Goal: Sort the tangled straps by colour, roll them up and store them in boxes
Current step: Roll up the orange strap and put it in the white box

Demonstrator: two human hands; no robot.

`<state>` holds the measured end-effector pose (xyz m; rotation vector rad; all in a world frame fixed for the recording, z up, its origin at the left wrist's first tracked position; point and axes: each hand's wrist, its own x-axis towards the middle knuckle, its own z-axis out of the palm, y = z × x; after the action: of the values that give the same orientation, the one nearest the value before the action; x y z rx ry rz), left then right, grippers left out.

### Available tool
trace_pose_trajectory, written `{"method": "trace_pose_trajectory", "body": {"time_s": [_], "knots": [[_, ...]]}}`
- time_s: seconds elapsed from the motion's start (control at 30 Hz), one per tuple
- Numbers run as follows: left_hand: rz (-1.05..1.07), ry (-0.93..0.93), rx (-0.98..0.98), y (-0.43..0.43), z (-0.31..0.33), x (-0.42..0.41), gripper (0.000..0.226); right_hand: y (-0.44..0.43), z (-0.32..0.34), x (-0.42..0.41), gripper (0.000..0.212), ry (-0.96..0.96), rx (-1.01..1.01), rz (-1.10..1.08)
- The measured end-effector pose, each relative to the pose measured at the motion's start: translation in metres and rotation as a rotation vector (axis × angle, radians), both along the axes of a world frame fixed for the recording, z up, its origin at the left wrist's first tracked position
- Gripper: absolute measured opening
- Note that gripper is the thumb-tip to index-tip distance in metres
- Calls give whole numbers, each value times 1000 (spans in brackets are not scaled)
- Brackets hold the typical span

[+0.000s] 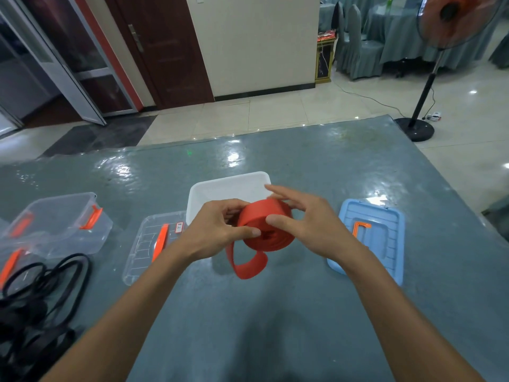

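Head: red strap (256,216) partly behind hands (217,230) (314,224)

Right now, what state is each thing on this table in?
Red strap, mostly rolled, tail hanging loose.
Left hand, grips the roll.
Right hand, pinches the roll.
White box, open.
Clear box, open, lid off.
Clear lid, flat on table.
Blue lid, flat on table.
Black straps, tangled heap.
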<state>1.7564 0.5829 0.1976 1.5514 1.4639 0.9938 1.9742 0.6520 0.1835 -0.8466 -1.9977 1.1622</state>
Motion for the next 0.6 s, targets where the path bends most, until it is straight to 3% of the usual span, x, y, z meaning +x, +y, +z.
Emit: {"method": "trace_pose_trajectory", "body": {"time_s": [0.1,0.23,0.4,0.6], "knots": [[23,-60,25,1,1,2,37,-1,0,-1,46,-3,74,25],[139,-215,101,3,0,5,36,-3,-5,0,47,189,-100,32],[166,-273,152,2,-6,12,34,-4,-9,-2,42,520,-371,-110],[223,-355,184,0,-12,26,30,-12,-12,-13,39,817,-554,-157]]}}
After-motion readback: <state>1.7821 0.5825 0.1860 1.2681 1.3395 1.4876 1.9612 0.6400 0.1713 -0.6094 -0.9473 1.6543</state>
